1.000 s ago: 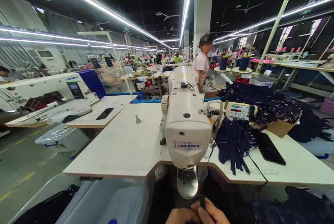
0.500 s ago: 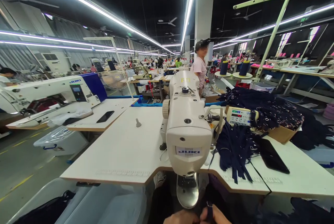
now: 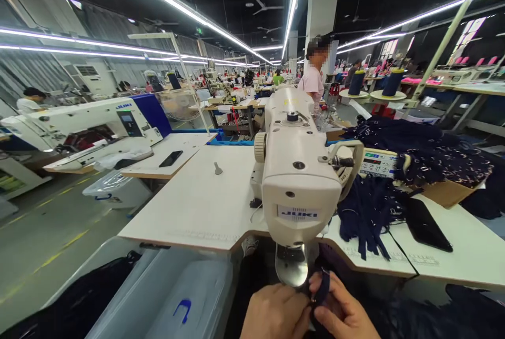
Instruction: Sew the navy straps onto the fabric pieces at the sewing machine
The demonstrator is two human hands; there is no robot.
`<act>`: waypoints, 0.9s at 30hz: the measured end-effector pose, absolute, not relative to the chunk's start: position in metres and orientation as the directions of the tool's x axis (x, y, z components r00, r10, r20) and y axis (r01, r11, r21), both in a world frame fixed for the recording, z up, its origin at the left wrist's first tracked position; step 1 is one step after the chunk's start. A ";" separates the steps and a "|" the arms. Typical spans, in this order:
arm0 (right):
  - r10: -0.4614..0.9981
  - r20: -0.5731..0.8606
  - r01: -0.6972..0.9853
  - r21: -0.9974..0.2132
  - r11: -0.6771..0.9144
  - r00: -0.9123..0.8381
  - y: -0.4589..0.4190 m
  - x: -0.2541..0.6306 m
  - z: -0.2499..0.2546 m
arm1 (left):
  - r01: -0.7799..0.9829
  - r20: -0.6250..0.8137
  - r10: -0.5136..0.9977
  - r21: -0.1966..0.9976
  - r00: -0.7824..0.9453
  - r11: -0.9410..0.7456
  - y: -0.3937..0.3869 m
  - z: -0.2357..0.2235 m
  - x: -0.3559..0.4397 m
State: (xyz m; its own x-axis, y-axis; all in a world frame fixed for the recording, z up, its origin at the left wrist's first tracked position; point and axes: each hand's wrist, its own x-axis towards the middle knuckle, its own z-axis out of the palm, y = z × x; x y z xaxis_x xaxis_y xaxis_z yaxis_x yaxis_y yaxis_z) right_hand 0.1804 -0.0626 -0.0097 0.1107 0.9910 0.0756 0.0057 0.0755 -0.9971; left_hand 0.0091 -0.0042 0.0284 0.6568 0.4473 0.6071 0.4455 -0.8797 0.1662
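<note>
A narrow navy strap [image 3: 322, 287] with small metal fittings is looped between my hands, just below the sewing machine's head [image 3: 302, 197]. My right hand [image 3: 345, 310] pinches the strap between thumb and fingers. Beside it, my left hand [image 3: 272, 310] has its fingers curled, with the tips against the strap's lower end; part of that grip is hidden. Right above both hands is the machine's shiny metal plate [image 3: 292, 266].
A bundle of navy straps [image 3: 365, 215] lies right of the machine, beside a black phone [image 3: 428, 223] and a control panel [image 3: 377, 162]. More straps heap over a cardboard box [image 3: 450, 194]. A small metal piece [image 3: 217, 169] lies on the white tabletop [image 3: 197, 202]. Plastic bins [image 3: 189, 286] stand below left.
Both hands have come up further into view, with the strap raised between them. The head view has shifted, so the machine now sits further right and slightly higher.
</note>
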 end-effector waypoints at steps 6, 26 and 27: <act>0.931 0.231 0.085 -0.973 0.215 0.283 -0.073 0.177 0.001 | 0.544 0.621 0.486 0.113 0.615 -0.832 -0.018 0.048 0.015; 0.842 0.438 0.310 -0.886 0.346 0.314 -0.078 0.169 -0.011 | 0.535 0.565 0.497 0.114 0.658 -0.837 -0.027 0.039 0.011; 0.849 0.430 0.336 -0.884 0.326 0.306 -0.078 0.170 -0.009 | 0.531 0.544 0.513 0.139 0.664 -0.836 -0.026 0.040 0.011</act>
